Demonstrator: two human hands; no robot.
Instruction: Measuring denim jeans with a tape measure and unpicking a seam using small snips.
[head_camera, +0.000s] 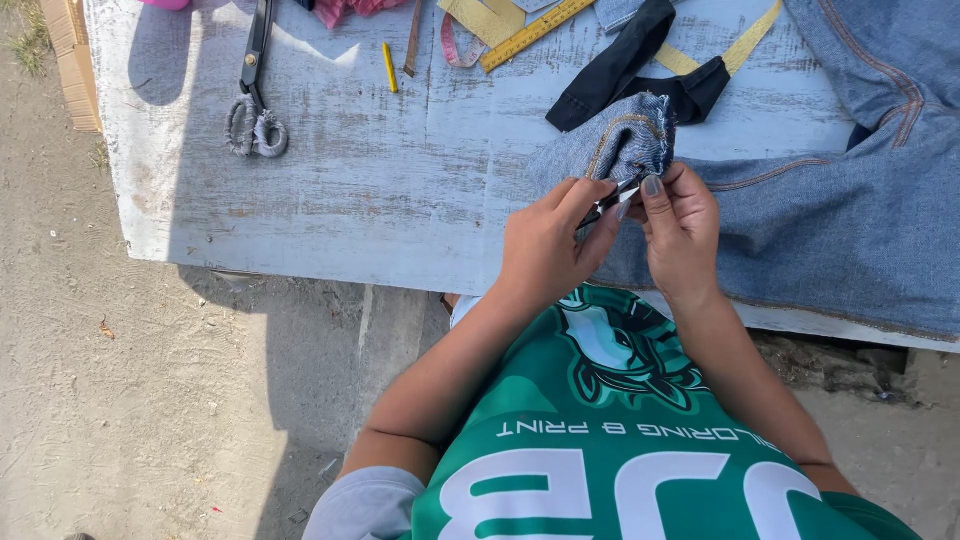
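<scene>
denim: blue jeans on the right of the white table, hem bunched up at the hands
tool: small dark tool, possibly a seam ripper, at the hem
left hand: pinching the tool
right hand: gripping the denim
beyond: scissors, yellow ruler, black cloth

The small dark tool is mostly hidden between the left hand and the right hand, so I can't tell what it is. The jeans run off the right edge. The ruler is cut off at the top.
</scene>
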